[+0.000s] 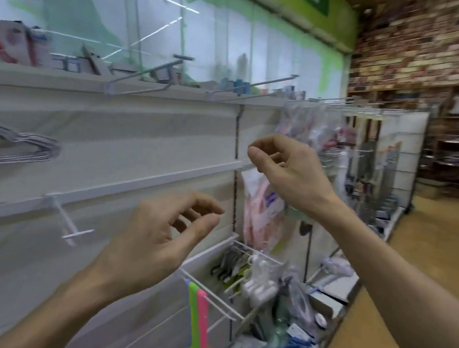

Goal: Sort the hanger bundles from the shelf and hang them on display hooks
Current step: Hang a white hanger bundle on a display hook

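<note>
Hands raised before white shelf wall [140, 133]. Left hand [155, 240]: empty, fingers loosely curled, thumb and forefinger apart, near bare hook [69, 225] on rail. Right hand [284, 172]: thumb and forefinger pinched at top of bagged pink hanger bundle [262, 207] hanging at rail end; what is pinched unclear through blur. Grey hanger bundle [12, 148]: hung far left on wall. Loose hangers [231, 261]: in wire basket [212, 294] below. Bright plastic paddles [197, 330]: hang from basket front.

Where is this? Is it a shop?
Most likely a shop. A white display wall has metal hooks, packaged pink hangers hang from one, and more goods fill shelves across the aisle.
</note>
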Motion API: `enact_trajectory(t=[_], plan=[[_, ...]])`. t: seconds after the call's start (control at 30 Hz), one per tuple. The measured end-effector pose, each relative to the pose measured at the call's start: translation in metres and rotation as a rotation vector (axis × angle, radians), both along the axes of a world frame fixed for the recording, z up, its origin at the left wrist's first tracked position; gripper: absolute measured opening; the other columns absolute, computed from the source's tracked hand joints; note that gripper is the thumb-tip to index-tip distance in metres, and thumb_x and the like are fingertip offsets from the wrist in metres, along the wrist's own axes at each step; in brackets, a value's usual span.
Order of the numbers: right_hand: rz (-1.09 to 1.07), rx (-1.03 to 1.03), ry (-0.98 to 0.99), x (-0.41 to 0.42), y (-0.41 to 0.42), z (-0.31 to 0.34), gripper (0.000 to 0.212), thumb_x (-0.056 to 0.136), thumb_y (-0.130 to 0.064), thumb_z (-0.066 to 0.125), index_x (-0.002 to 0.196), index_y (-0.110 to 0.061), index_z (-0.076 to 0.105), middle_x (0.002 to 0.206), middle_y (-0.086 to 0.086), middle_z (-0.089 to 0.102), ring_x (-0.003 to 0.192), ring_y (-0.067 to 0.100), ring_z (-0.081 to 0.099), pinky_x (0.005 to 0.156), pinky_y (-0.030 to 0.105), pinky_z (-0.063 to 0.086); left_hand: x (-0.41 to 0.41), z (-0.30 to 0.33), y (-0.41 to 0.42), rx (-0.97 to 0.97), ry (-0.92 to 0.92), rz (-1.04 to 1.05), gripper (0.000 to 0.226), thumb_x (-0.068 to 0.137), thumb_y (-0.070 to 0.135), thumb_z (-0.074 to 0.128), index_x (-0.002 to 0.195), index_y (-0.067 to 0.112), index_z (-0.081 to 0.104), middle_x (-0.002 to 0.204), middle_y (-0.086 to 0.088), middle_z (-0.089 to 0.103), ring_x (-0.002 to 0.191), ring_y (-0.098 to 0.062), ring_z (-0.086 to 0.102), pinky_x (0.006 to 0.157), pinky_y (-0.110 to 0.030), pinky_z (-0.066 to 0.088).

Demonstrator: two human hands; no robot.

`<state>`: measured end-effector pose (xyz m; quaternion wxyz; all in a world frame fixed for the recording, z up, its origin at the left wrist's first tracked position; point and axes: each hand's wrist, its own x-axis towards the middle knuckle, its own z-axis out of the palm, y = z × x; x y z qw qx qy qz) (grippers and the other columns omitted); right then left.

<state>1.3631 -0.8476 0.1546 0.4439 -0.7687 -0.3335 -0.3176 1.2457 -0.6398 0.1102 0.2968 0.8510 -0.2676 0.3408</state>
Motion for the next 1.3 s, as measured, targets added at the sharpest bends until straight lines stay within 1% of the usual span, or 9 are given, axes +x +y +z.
enact_trajectory(t=[0.1, 0.2, 0.33, 0.5, 0.73, 0.9, 1.07, 1.23, 1.3], plan=[[-0.089, -0.002, 0.002, 0.000, -0.075, 0.000, 0.018, 0.096, -0.030, 0.063, 0.103, -0.016, 0.072, 0.086, -0.013, 0.068, 0.074, 0.001, 0.064, 0.069, 0.019, 0.051, 0.019, -0.003, -0.061, 0.003, 0.004, -0.094, 0.018, 0.093, 0.042, 0.057, 0.103, 0.031, 0.069, 0.093, 0.022, 0.070, 0.085, -0.005, 0.069, 0.068, -0.022, 0.053], [-0.172, -0.027, 0.015, 0.000, -0.148, -0.002, 0.020, 0.097, -0.031, 0.063, 0.104, -0.014, 0.071, 0.088, -0.008, 0.070, 0.078, 0.005, 0.066, 0.070, 0.020, 0.053, 0.036, -0.012, -0.125, -0.012, 0.021, -0.173, 0.012, 0.092, 0.035, 0.061, 0.100, 0.032, 0.069, 0.089, 0.018, 0.070, 0.080, -0.007, 0.068, 0.066, -0.022, 0.052], [-0.252, -0.073, 0.049, -0.002, -0.229, -0.012, 0.019, 0.097, -0.032, 0.062, 0.103, -0.016, 0.070, 0.088, -0.009, 0.069, 0.078, 0.006, 0.066, 0.069, 0.021, 0.054, 0.052, -0.024, -0.203, 0.001, 0.038, -0.257, 0.009, 0.093, 0.034, 0.060, 0.099, 0.035, 0.068, 0.090, 0.020, 0.068, 0.080, -0.004, 0.066, 0.065, -0.014, 0.049], [-0.341, -0.067, 0.064, -0.001, -0.302, -0.023, 0.017, 0.097, -0.034, 0.062, 0.101, -0.019, 0.070, 0.090, -0.009, 0.070, 0.079, 0.004, 0.066, 0.067, 0.015, 0.052, 0.067, -0.033, -0.270, 0.024, 0.085, -0.347, 0.015, 0.095, 0.042, 0.056, 0.104, 0.036, 0.067, 0.095, 0.022, 0.068, 0.085, -0.004, 0.066, 0.066, -0.012, 0.049], [-0.432, -0.038, 0.109, 0.014, -0.360, -0.041, 0.017, 0.097, -0.032, 0.061, 0.102, -0.019, 0.070, 0.089, -0.011, 0.069, 0.080, 0.005, 0.066, 0.068, 0.019, 0.053, 0.097, -0.045, -0.319, 0.085, 0.108, -0.411, 0.024, 0.095, 0.045, 0.052, 0.107, 0.031, 0.067, 0.098, 0.022, 0.066, 0.090, -0.003, 0.065, 0.069, -0.015, 0.051], [-0.507, -0.045, 0.149, 0.041, -0.385, -0.068, 0.018, 0.097, -0.033, 0.062, 0.104, -0.018, 0.071, 0.089, -0.011, 0.068, 0.080, 0.005, 0.064, 0.065, 0.014, 0.049, 0.141, -0.062, -0.344, 0.097, 0.140, -0.465, 0.025, 0.096, 0.041, 0.054, 0.109, 0.025, 0.068, 0.096, 0.019, 0.068, 0.090, -0.005, 0.066, 0.069, -0.024, 0.054], [-0.610, -0.019, 0.225, 0.087, -0.415, -0.099, 0.016, 0.097, -0.031, 0.062, 0.101, -0.018, 0.071, 0.084, -0.013, 0.067, 0.076, 0.005, 0.065, 0.065, 0.018, 0.052, 0.211, -0.091, -0.372, 0.073, 0.212, -0.539, 0.014, 0.098, 0.027, 0.059, 0.106, 0.022, 0.070, 0.096, 0.018, 0.068, 0.089, -0.005, 0.066, 0.069, -0.022, 0.053], [-0.716, -0.019, 0.318, 0.144, -0.442, -0.166, 0.022, 0.098, -0.032, 0.060, 0.106, -0.015, 0.070, 0.091, -0.009, 0.068, 0.083, 0.006, 0.064, 0.074, 0.026, 0.054, 0.289, -0.143, -0.405, 0.087, 0.288, -0.588, 0.015, 0.095, 0.028, 0.061, 0.107, 0.024, 0.069, 0.095, 0.018, 0.068, 0.092, 0.000, 0.065, 0.071, -0.011, 0.049], [-0.746, -0.014, 0.362, 0.162, -0.455, -0.201, 0.022, 0.098, -0.031, 0.060, 0.107, -0.014, 0.070, 0.096, -0.005, 0.070, 0.086, 0.010, 0.065, 0.078, 0.030, 0.055, 0.315, -0.174, -0.420, 0.084, 0.338, -0.604, 0.019, 0.095, 0.029, 0.060, 0.108, 0.021, 0.070, 0.095, 0.017, 0.069, 0.092, 0.000, 0.065, 0.070, -0.012, 0.050]])
